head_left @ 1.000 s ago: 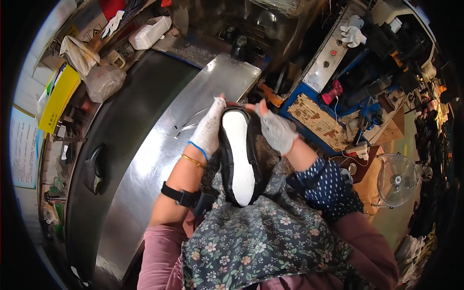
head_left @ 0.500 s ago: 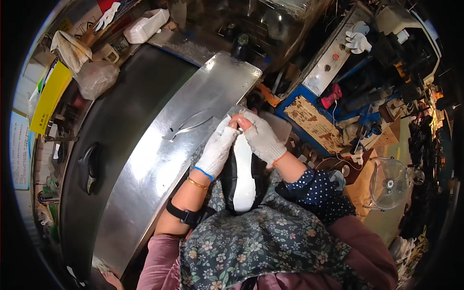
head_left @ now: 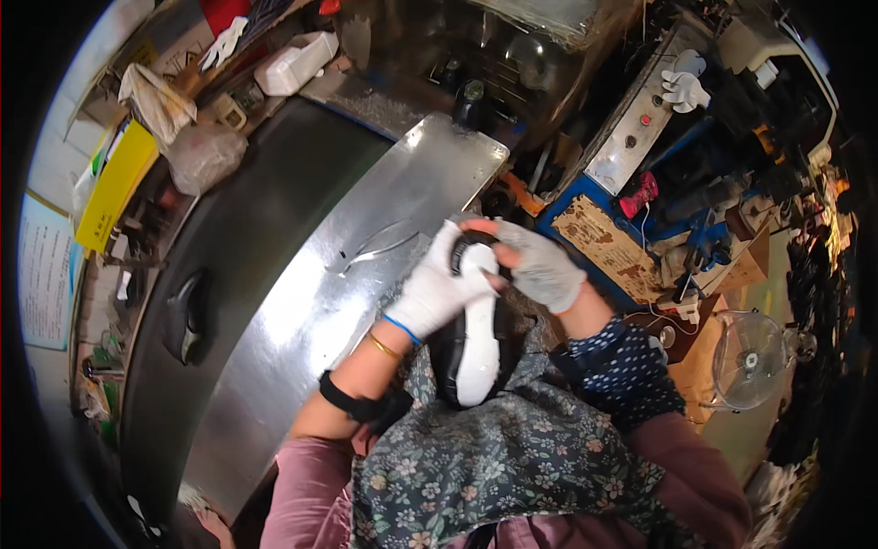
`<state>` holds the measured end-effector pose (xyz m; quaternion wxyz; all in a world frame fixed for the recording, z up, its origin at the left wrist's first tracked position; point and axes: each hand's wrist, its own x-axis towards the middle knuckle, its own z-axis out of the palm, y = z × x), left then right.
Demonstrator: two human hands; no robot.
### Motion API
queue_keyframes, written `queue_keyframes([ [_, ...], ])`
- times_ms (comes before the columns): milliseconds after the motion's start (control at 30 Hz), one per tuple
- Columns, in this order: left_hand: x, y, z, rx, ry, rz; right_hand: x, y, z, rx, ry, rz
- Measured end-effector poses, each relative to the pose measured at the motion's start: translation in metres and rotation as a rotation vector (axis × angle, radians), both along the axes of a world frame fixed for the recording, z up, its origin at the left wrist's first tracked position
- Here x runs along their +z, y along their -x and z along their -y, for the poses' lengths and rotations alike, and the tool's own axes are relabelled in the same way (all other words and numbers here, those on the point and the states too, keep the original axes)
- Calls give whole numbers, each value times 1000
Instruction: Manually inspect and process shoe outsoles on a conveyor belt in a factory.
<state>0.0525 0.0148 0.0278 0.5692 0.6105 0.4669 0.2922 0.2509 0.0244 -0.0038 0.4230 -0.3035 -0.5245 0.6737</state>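
against my floral apron (head_left: pixel 485 467) lies a black shoe (head_left: pixel 476 357), white underside up, its far end between my gloved hands. my left hand (head_left: pixel 437 288) grips it, thumb across the white; my right hand (head_left: pixel 541 268) curls its fingers at the far edge, too blurred for me to tell if they pinch. leftward stretches a metal tabletop (head_left: pixel 297 270), then a dark belt (head_left: pixel 247 201) carrying another shoe (head_left: pixel 189 317). farther off sit a plastic bag (head_left: pixel 206 157) and a white box (head_left: pixel 297 64), contents unclear.
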Motion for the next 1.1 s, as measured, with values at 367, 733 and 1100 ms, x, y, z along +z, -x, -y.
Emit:
queue_keyframes([
  [367, 16, 14, 17, -288, -10, 150, -16, -173, 127, -128, 916, -262],
  [733, -111, 166, 91, 1011, 312, 145, -83, -156, -40, -670, 92, 61],
  [1100, -112, 294, 6, 670, -546, -1099, -135, -38, -309, -463, 26, 867],
])
